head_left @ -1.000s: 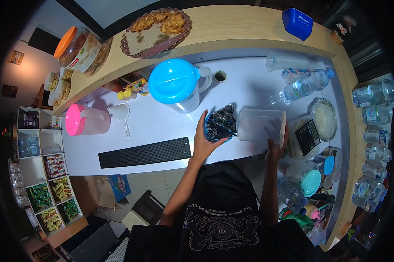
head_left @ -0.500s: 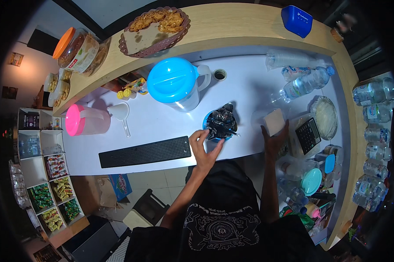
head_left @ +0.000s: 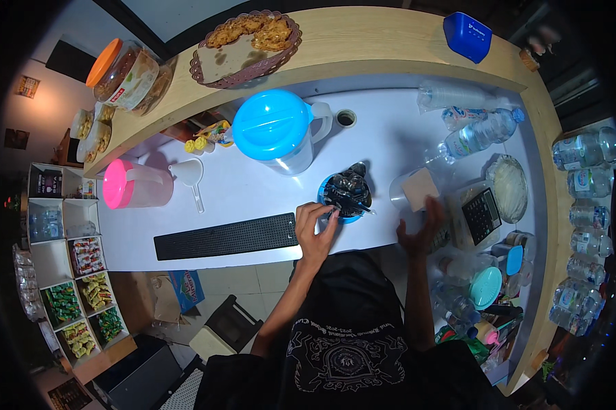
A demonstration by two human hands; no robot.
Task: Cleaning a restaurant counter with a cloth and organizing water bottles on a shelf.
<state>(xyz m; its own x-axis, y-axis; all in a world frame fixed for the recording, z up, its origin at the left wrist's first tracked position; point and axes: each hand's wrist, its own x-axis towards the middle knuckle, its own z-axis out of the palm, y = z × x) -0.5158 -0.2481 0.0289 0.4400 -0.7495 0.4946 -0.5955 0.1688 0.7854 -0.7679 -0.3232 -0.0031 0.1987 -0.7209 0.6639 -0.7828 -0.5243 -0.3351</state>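
My left hand (head_left: 315, 231) is at the near rim of a small blue tub (head_left: 351, 220) packed with black sachets (head_left: 347, 190). Its thumb and fingers curl together at the sachets; whatever lies between the tips is too small to make out. To the right, my right hand (head_left: 423, 231) is open, thumb and fingers apart, just below a flat beige square piece (head_left: 419, 189). A fingertip overlaps the edge of that piece, and contact cannot be told. Behind the square, a clear plastic rounded thing (head_left: 397, 193) shows in part.
Left of the tub lie a black perforated mat (head_left: 226, 237), a blue-lidded jug (head_left: 274, 130), a white funnel (head_left: 187, 174) and a pink-lidded jug (head_left: 136, 186). On the right are a calculator (head_left: 481, 216), plastic bottles (head_left: 482, 133) and a wrapped white bundle (head_left: 507, 189). A raised wooden ledge (head_left: 369, 41) runs behind.
My right hand has let go of the beige square piece and drawn slightly down and left. The thumb and fingers of my left hand have come closer together at the sachets.
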